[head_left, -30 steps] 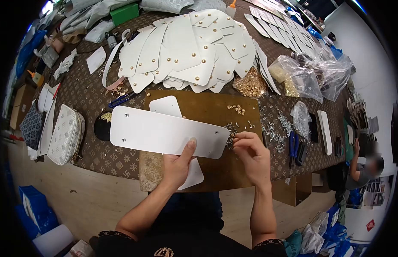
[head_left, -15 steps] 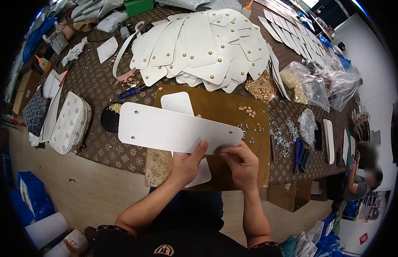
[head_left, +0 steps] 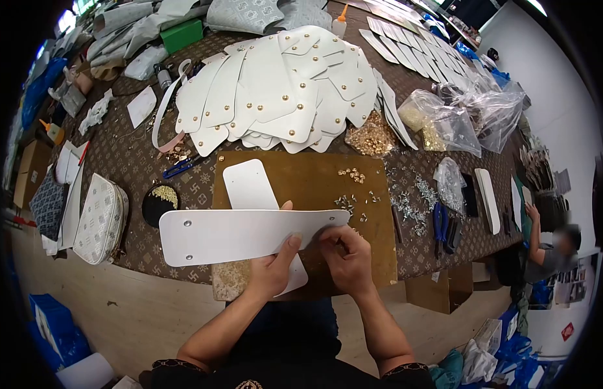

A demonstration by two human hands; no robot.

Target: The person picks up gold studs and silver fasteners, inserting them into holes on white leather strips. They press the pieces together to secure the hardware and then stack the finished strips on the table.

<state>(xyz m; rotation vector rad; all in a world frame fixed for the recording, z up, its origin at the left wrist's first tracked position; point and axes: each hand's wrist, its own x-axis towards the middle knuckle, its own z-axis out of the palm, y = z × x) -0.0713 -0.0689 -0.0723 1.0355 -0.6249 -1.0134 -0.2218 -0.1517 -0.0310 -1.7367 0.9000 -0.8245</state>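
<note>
A long white panel (head_left: 230, 236) with rounded corners is held up by my left hand (head_left: 274, 262), whose thumb presses on its face. Metal studs show at the panel's left end and one near its right end. My right hand (head_left: 345, 259) is at the right end, fingers curled together at the panel's lower edge; what they pinch is hidden. Beneath lies a second white panel (head_left: 251, 184) on the brown board (head_left: 301, 168). Gold studs (head_left: 351, 175) and small silver rivets (head_left: 344, 203) are scattered on the board.
A heap of white panels with gold studs (head_left: 269, 84) lies behind the board. Blue-handled pliers (head_left: 440, 222), plastic bags (head_left: 489, 117) and loose silver rivets (head_left: 415, 201) are at the right. A patterned white pouch (head_left: 102, 219) and black dish (head_left: 160, 205) are at the left. Another person (head_left: 551, 256) is far right.
The view has shifted, so the table appears further left and lower. The held panel has turned to lie nearly level, and my right hand has moved slightly left along its end.
</note>
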